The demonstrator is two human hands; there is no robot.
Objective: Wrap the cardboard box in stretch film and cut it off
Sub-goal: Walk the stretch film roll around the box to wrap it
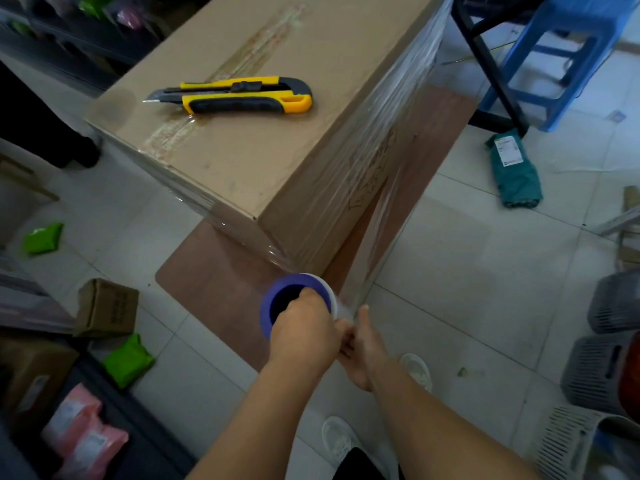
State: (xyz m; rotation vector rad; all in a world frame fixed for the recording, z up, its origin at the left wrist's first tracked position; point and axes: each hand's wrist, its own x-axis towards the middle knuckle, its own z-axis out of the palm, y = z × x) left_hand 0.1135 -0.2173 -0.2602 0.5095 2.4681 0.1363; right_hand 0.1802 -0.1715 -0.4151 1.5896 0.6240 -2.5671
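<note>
Both forearms bare to the frame edge, no sleeves, no watch, rings or gloves on left hand (304, 336) or right hand (363, 355). Feet in white low-top sneakers: left shoe (337, 441) w/ textured upper, rounded toe; right shoe (417, 370) same type, partly hidden behind the forearm. Dark, approx. black trouser fabric (363, 465) at the bottom edge between the arms; cut and details too little in view to tell.
</note>
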